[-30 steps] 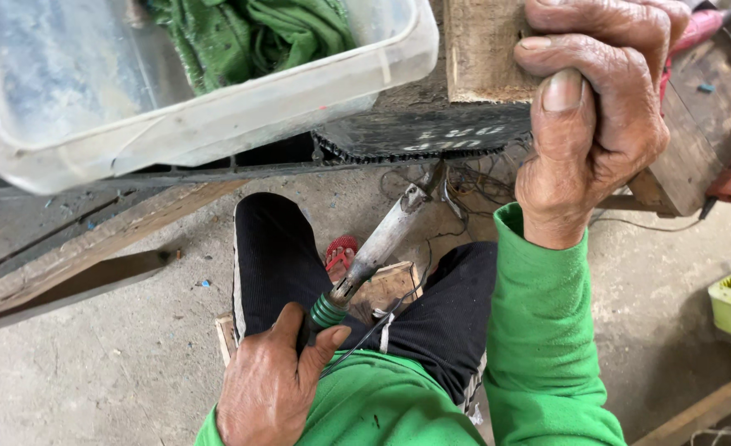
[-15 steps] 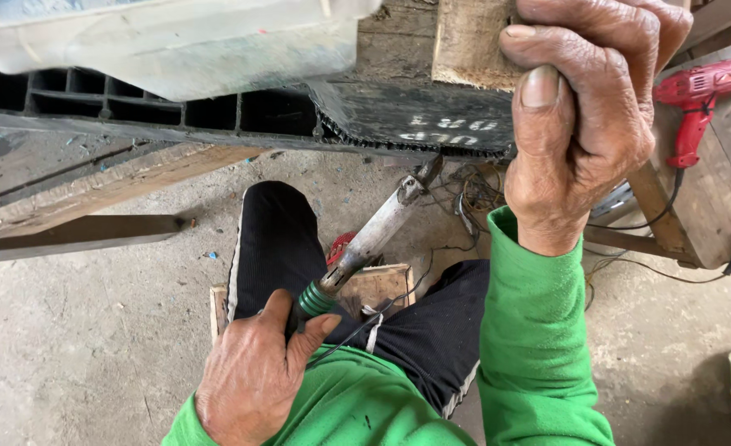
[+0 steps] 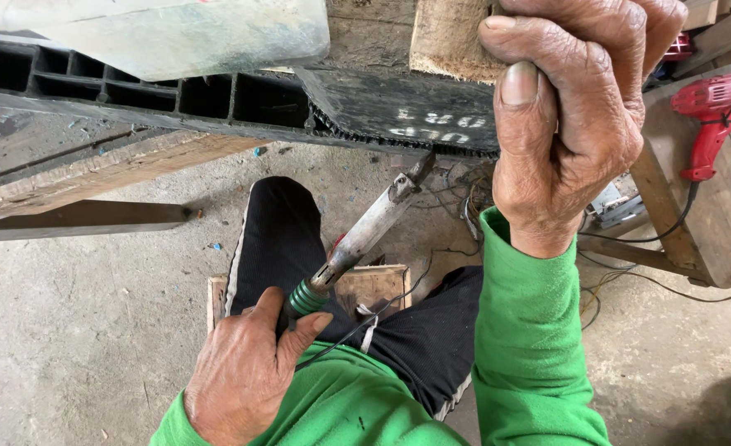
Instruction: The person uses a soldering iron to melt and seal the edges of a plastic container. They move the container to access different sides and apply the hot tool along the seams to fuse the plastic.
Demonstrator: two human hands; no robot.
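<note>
Green-handled soldering iron (image 3: 365,235) gripped in left hand (image 3: 241,372), right hand (image 3: 576,107) clenched around wooden block (image 3: 448,37) above.

Grey concrete floor (image 3: 68,330), dusty and speckled with small debris, low wooden block (image 3: 373,285) resting on it (partly hidden by a leg), tangle of thin wires (image 3: 456,194) lying beside, long wooden plank (image 3: 76,219) near the floor at left

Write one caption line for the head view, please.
Left hand presses a soldering iron to a black plastic crate; right hand grips a wooden block.
</note>
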